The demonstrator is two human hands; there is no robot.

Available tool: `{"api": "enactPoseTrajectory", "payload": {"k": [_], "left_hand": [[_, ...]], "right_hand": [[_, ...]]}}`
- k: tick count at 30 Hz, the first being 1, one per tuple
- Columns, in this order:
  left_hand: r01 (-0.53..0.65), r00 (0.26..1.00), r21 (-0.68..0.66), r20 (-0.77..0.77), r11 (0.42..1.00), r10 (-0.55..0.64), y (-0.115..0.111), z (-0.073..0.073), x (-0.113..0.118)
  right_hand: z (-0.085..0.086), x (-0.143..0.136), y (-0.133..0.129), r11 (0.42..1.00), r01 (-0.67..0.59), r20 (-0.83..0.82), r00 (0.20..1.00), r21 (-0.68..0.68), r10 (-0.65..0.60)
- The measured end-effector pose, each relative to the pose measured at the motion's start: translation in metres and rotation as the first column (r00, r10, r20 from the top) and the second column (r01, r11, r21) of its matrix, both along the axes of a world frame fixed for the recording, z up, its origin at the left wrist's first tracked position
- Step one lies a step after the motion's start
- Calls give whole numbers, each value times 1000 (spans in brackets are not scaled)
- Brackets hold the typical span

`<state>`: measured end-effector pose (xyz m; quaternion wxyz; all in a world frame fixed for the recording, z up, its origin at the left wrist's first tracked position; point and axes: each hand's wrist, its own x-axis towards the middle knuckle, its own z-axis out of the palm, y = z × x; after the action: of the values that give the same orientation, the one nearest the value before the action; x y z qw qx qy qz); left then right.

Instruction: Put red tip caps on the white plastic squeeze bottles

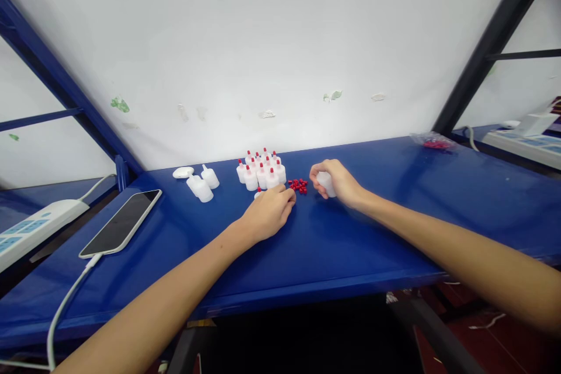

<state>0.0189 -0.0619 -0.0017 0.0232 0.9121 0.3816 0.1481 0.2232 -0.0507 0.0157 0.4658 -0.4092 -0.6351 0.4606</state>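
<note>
My right hand is wrapped round a small white squeeze bottle, held just above the table to the right of a pile of loose red caps. At the pile's left edge is my left hand, its fingers curled and pressed together; whatever they may hold is hidden. Behind that hand stands a group of white bottles with red tips, upright and close together. One more red-tipped bottle is mostly covered by the left hand. Further left lie several white bottles without red caps.
A white oval case lies near the uncapped bottles. A phone with a charging cable is on the left of the blue table. Power strips flank it. A clear bag of red pieces sits back right.
</note>
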Motion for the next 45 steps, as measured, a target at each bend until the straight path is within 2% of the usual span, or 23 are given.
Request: {"api": "enactPoseTrajectory", "payload": {"k": [6,13,18,25,28,30,32,34,36,38,40,45], "left_hand": [[-7,999,34,40,999,6,0,3,-9],[-74,997,292,14,954,73,-2,23,-17],[-66,991,190,-106,980,87,-5,15,-11],[-26,984,196,-166,980,60,-1,7,-9],[20,996,119,-88,993,-9,2,6,-11],[32,998,60,55,998,-35,2,7,-10],[2,958,-32,287,999,8,1,8,-7],[10,842,-176,533,984,87,0,9,-4],[99,702,-294,698,951,142,-1,10,-2],[189,607,-345,777,919,166,-1,10,-1],[223,549,-347,817,911,176,-1,10,-1],[297,486,-333,860,895,158,0,8,0]], "right_hand": [[-1,-3,-2,1000,-7,-15,1000,-8,7],[3,-5,-7,998,56,172,983,17,-58],[-4,-4,-5,999,21,221,975,47,-31],[-6,1,2,995,20,202,979,94,-39],[-5,-1,2,996,20,226,973,91,-40],[-5,-2,1,995,-17,246,969,103,-9],[-5,-3,-2,985,-84,276,960,150,40],[-6,-3,-5,963,-153,326,942,221,75],[-5,-4,-10,936,-205,391,917,285,81],[-4,-5,-13,913,-246,455,887,327,76],[-3,-6,-16,897,-269,498,865,352,64],[-3,-9,-17,879,-300,490,867,371,89]]}}
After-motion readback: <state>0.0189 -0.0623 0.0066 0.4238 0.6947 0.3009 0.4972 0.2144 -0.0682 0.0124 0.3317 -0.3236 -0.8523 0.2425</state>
